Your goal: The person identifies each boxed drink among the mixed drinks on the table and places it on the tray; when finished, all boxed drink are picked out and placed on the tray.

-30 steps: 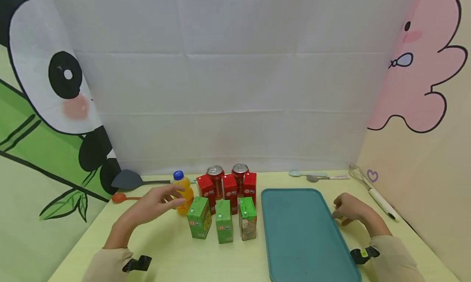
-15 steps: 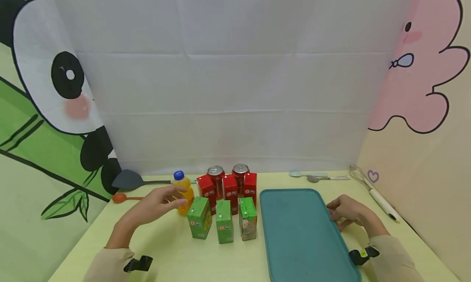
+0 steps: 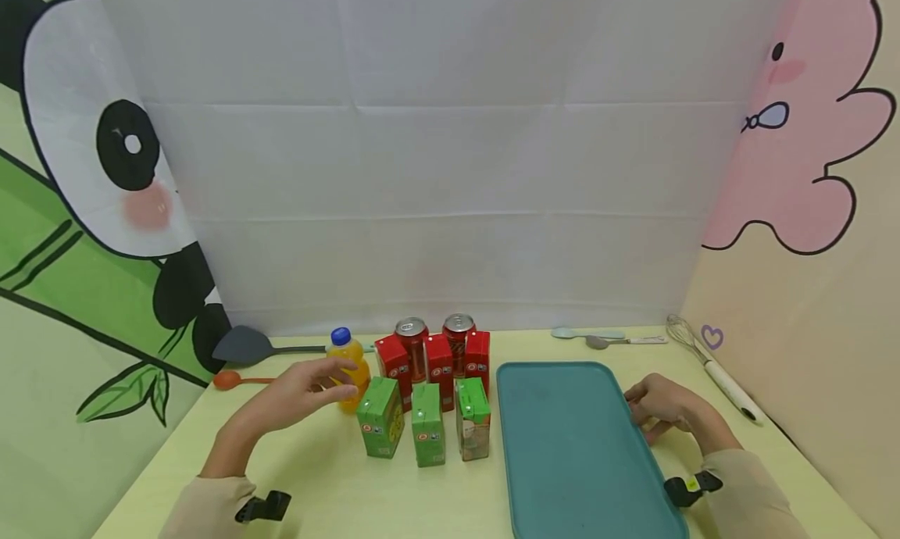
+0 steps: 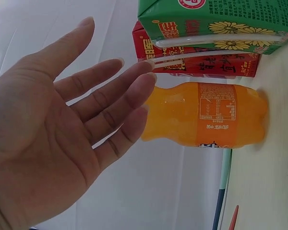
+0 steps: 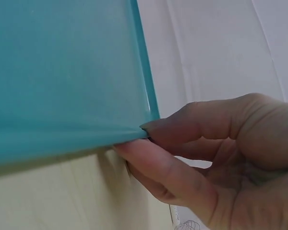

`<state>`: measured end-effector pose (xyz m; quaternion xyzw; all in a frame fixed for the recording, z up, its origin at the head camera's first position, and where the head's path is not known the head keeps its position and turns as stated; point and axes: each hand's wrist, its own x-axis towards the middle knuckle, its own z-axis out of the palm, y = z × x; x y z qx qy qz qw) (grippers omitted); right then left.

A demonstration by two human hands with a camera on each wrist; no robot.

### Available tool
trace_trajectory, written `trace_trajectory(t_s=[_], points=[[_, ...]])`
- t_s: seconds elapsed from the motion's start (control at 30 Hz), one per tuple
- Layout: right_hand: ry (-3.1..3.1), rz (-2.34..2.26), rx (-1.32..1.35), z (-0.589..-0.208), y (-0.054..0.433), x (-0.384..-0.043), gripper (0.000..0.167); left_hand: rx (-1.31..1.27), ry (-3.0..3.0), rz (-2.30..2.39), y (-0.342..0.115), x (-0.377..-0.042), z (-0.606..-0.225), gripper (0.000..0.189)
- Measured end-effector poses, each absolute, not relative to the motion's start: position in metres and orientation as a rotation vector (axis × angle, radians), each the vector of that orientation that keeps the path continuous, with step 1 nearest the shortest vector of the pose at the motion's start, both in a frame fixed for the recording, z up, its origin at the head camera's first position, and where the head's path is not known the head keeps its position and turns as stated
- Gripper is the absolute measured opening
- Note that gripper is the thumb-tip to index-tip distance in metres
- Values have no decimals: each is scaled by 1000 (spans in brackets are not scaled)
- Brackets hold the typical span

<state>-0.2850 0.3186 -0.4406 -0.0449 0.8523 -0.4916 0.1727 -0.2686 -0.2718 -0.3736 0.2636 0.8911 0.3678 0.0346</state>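
Note:
My left hand hovers beside an orange juice bottle with a blue cap. In the left wrist view its fingers are spread and loosely straight, holding nothing; whether the tips touch the bottle I cannot tell. At the right, my right hand pinches the long edge of a teal tray that lies on the table. In the right wrist view, thumb and fingers clasp the tray's rim.
Green drink cartons stand in front of red cartons and two red cans. At the left back lie a dark spatula and an orange spoon. Small utensils and a whisk lie at the right back.
My right hand has moved slightly left and taken hold of the tray's edge. The tray's far end has shifted a little left. The left hand stays almost still beside the bottle.

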Motion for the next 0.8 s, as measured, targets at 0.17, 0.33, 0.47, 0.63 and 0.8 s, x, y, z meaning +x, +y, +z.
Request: trace_trajectory(t_s=[0.17,0.33,0.47,0.63,0.8], points=[[2428,-1393,-105,-438,317,-283,51,823,2746,1107,-272,-270,-373,37],[2473,-1362,-48,-437,317,-282,48,828,2750,1093,-271,-270,-374,38],[2492,-1336,4,-438,316,-281,46,811,2743,1088,-271,-270,-375,39],[2492,-1325,22,-438,315,-280,49,812,2754,1062,-272,-270,-377,41],[2503,-1334,20,-438,314,-281,53,815,2746,1044,-270,-270,-377,44]])
